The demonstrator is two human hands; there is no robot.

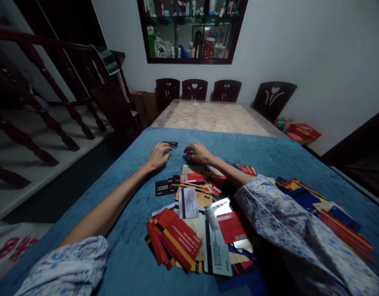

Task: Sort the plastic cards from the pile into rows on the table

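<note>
A black card (171, 144) with white print lies on the blue cloth (127, 185). My left hand (159, 155) rests at its near edge, fingers loosely stretched and partly covering the card. To the right, my right hand (198, 153) is low over the cloth with its fingers loosely bent and apart, nothing visible in them. Nearer to me spreads a heap of cards: red cards (180, 238), a pale card with a dark stripe (188, 202), a grey-green card (217, 246), a silver card (218, 211) and black cards (163, 188). My right forearm hides part of the heap.
More cards (340, 226), blue, red and yellow, lie at the right beyond my sleeve. The marble-patterned table (207, 115) shows past the cloth. Dark chairs (195, 89) stand behind it, with a cardboard box (145, 107) at the left and a red bag (304, 132) at the right.
</note>
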